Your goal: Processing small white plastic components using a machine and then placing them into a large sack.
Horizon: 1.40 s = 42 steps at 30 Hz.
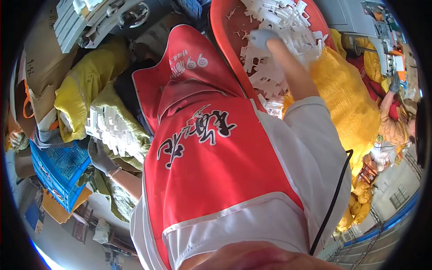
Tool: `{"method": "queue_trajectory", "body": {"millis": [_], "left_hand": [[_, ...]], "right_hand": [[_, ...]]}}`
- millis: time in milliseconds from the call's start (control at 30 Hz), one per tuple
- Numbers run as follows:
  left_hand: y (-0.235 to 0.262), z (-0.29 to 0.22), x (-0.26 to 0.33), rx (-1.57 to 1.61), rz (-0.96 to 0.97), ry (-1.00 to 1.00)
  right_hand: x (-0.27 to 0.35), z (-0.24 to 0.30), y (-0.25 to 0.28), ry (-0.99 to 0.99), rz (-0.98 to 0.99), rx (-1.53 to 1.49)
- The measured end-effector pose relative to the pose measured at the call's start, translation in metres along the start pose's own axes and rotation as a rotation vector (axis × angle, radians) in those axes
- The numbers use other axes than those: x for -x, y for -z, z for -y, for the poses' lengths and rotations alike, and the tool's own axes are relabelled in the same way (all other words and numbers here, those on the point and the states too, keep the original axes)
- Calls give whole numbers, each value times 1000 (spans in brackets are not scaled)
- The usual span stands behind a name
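Observation:
My right hand (263, 39), in a grey glove, reaches over the red tub (225, 33). Its fingers are smeared by motion, so I cannot make out their grip. White moulded plastic parts (265, 78) fill much of the tub in a loose pile. At the left, my left hand (101, 157), also gloved in grey, is against the side of an olive woven sack (128, 114). More white plastic parts (110, 132) show in the sack's mouth, close above that hand. The left fingertips are partly hidden there.
A bulging yellow-orange sack (344, 99) stands right of the tub, beside my right arm. On the left are a blue plastic crate (60, 168), a yellow sack (87, 83) and cardboard (42, 58). Grey machine parts (85, 27) jut in at top left. Another person (393, 110) sits far right.

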<state>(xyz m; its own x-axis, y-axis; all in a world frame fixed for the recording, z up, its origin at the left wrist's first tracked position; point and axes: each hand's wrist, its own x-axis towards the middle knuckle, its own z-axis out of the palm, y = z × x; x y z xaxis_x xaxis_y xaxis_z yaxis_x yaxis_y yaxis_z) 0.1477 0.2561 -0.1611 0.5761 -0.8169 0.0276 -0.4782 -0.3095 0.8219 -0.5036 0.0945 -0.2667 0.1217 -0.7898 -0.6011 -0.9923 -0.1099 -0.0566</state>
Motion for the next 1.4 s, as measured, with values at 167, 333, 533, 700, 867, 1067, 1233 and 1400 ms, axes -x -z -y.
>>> {"method": "queue_trajectory", "body": {"millis": [167, 333, 533, 700, 867, 1067, 1233, 1400], "left_hand": [[22, 21, 25, -175, 55, 32], [57, 66, 45, -173, 86, 170], [42, 52, 40, -475, -132, 79], [9, -6, 5, -366, -256, -85], [-42, -92, -45, -257, -138, -424], [-88, -199, -77, -92, -56, -718], [-120, -258, -88, -17, 84, -757], [-153, -284, -112, -161, 164, -934]], "right_hand": [[33, 17, -81, -86, -21, 121], [27, -8, -70, -269, -116, 215], [17, -26, -61, -236, -64, -96], [8, -23, -53, 45, 176, -244], [-2, -56, -74, 733, 403, -551], [-8, -75, -53, 337, 7, -1097], [27, -12, 29, 268, -152, -1666], [39, 15, 40, 289, -214, -1778]]}}
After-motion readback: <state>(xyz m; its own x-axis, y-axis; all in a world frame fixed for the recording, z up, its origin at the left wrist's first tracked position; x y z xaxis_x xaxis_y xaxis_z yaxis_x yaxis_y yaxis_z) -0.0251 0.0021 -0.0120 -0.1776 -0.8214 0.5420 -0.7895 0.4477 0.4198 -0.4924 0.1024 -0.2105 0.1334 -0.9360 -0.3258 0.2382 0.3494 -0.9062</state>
